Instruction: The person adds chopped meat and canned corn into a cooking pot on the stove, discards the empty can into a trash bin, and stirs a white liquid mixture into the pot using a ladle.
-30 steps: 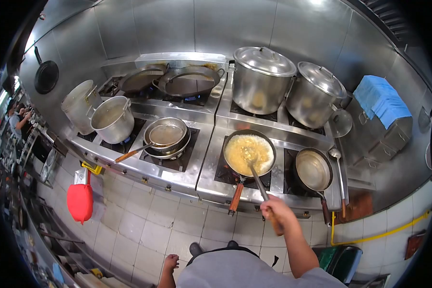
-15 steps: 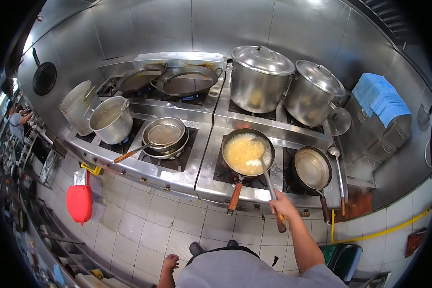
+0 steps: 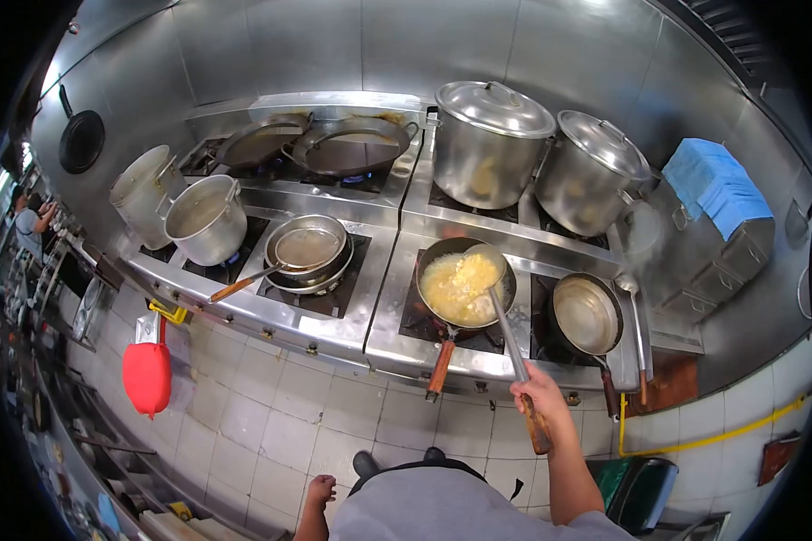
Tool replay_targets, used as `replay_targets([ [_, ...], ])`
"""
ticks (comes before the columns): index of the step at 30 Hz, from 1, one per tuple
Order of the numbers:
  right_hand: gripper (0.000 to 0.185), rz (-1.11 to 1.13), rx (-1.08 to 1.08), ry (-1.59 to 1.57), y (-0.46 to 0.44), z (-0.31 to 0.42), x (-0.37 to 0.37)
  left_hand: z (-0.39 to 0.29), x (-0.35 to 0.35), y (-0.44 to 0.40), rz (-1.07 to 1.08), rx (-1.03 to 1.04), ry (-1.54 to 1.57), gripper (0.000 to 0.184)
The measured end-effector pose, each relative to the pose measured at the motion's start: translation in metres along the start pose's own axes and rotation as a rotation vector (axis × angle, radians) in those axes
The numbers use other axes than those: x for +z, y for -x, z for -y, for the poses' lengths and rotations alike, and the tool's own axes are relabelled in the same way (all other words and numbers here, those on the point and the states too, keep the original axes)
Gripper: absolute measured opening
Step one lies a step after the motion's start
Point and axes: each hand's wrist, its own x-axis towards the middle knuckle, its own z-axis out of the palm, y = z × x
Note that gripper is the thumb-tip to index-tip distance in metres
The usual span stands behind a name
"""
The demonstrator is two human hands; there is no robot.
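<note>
A long ladle (image 3: pixel 511 340) with a wooden handle end is gripped in my right hand (image 3: pixel 542 394). Its bowl is at the upper right inside a dark frying pan (image 3: pixel 465 317), holding some yellow, egg-like food (image 3: pixel 465 284). More of that food and bubbling liquid fill the pan, which sits on the front burner with its wooden handle (image 3: pixel 439 370) toward me. My left hand (image 3: pixel 321 489) hangs low beside my body, fingers curled; whether anything is in it is too small to tell.
Two lidded pots (image 3: pixel 494 149) stand behind the pan. Right of it are another pan (image 3: pixel 587 314) and a spoon (image 3: pixel 628 285). Leftward are a strainer (image 3: pixel 308 246) over a pan, open pots (image 3: pixel 206 219) and woks (image 3: pixel 352 147). A red-covered object (image 3: pixel 147 377) is below. A person (image 3: pixel 29 223) is far left.
The ladle's bowl has moved up and to the right in the pan and now carries food. My right hand has shifted right and slightly down. The food has gathered into thicker clumps.
</note>
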Motion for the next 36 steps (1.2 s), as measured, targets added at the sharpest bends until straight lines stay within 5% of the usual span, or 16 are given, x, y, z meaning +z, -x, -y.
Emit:
replay_targets([
  [9, 0.064, -0.156, -0.205, 0.152, 0.004, 0.039, -0.009, 0.011, -0.003, -0.004, -0.022, 0.02, 0.096, 0.025],
  [18, 0.066, -0.158, -0.129, 0.432, -0.044, -0.005, -0.049, 0.046, -0.012, 0.039, -0.166, -0.004, 0.325, 0.022],
  [21, 0.07, -0.191, -0.121, 0.686, -0.07, -0.021, -0.067, 0.068, -0.01, 0.081, -0.338, 0.006, 0.531, 0.018],
  [23, 0.07, -0.244, -0.105, 0.87, -0.08, -0.027, -0.07, 0.088, -0.005, 0.112, -0.576, 0.249, 0.809, 0.021],
  [28, 0.055, 0.053, 0.076, 0.469, -0.063, -0.024, -0.051, 0.142, 0.0, 0.194, -1.041, 0.439, 1.163, 0.037],
  [30, 0.013, 0.016, 0.159, 0.182, -0.051, -0.017, -0.041, 0.156, 0.005, 0.227, -1.167, 0.468, 1.356, 0.04],
  [31, 0.008, 0.12, 0.17, 0.066, -0.051, -0.011, -0.044, 0.163, 0.004, 0.241, -1.221, 0.474, 1.442, 0.042],
  [33, 0.012, 0.103, 0.243, -0.153, -0.05, -0.007, -0.045, 0.195, 0.003, 0.252, -1.317, 0.612, 1.584, 0.045],
  [36, 0.012, 0.106, 0.258, -0.038, -0.047, -0.014, -0.035, 0.207, -0.008, 0.285, -1.488, 0.629, 1.749, 0.051],
])
